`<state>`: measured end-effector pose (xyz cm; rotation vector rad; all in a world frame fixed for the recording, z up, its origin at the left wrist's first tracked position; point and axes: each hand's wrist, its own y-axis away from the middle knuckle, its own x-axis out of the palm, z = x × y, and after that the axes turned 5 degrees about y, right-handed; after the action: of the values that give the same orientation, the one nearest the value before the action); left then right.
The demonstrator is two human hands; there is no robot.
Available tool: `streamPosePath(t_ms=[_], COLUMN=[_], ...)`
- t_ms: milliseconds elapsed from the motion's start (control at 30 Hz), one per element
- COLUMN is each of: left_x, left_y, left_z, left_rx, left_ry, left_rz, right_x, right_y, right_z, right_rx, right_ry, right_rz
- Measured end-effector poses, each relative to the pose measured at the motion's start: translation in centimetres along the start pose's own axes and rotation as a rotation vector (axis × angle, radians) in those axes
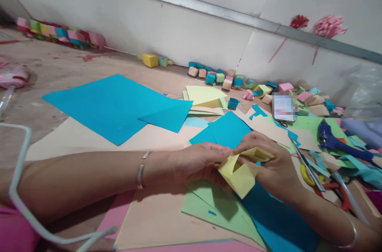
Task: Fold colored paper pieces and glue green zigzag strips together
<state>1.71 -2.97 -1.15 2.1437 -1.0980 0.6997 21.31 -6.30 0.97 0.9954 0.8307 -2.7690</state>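
A partly folded piece of yellow paper (241,176), shaped like a small open box, is held in the air between both hands. My left hand (198,160) pinches its left edge between thumb and fingers. My right hand (274,164) grips the folded flaps from the right, some of its fingers hidden behind the paper. Under the hands lie green paper sheets (209,208), a blue sheet (283,220) and a peach sheet (155,212). Just beyond the hands are smaller blue paper pieces (229,128).
Scissors with yellow handles (308,176) and a blue glue gun (334,138) lie at the right among paper scraps. A large blue sheet (119,109) spreads at the left. Several small paper boxes (210,78) line the wall, near a phone (283,107). A white bent rod (18,172) crosses the lower left.
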Motion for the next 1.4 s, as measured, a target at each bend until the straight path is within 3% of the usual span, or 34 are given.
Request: streamPosePath(t_ms=[133, 267, 333, 533, 733, 900, 1167, 1400], left_x=[0.0, 0.6, 1.0, 1.4, 1.7, 1.1, 0.9, 0.9], left_y=[0.0, 0.3, 0.5, 1.1, 1.2, 0.8, 0.5, 0.2], left_z=[0.2, 0.5, 0.4, 0.3, 0.1, -0.4, 0.1, -0.2], left_rx=[0.103, 0.266, 0.346, 0.314, 0.448, 0.231, 0.381, 0.299], left_ry=[-0.304, -0.685, -0.806, -0.858, -1.081, -0.977, -1.103, -0.782], left_rz=[0.020, -0.163, -0.200, -0.221, -0.268, -0.250, -0.265, -0.202], right_x=[0.7, 1.5, 1.7, 1.8, 2.0, 1.9, 1.8, 1.6], right_y=[0.1, 0.4, 0.5, 0.6, 0.9, 0.6, 0.5, 0.2], right_z=[-0.2, 0.0, 0.3, 1.3, 1.0, 0.7, 1.0, 1.0], right_rx=[-0.046, -0.143, -0.207, -0.345, -0.372, -0.342, -0.352, -0.281], right_ry=[0.086, 0.150, 0.218, 0.247, 0.235, 0.365, 0.304, 0.244], right_rz=[0.007, 0.010, -0.030, -0.146, -0.092, -0.061, -0.076, 0.007])
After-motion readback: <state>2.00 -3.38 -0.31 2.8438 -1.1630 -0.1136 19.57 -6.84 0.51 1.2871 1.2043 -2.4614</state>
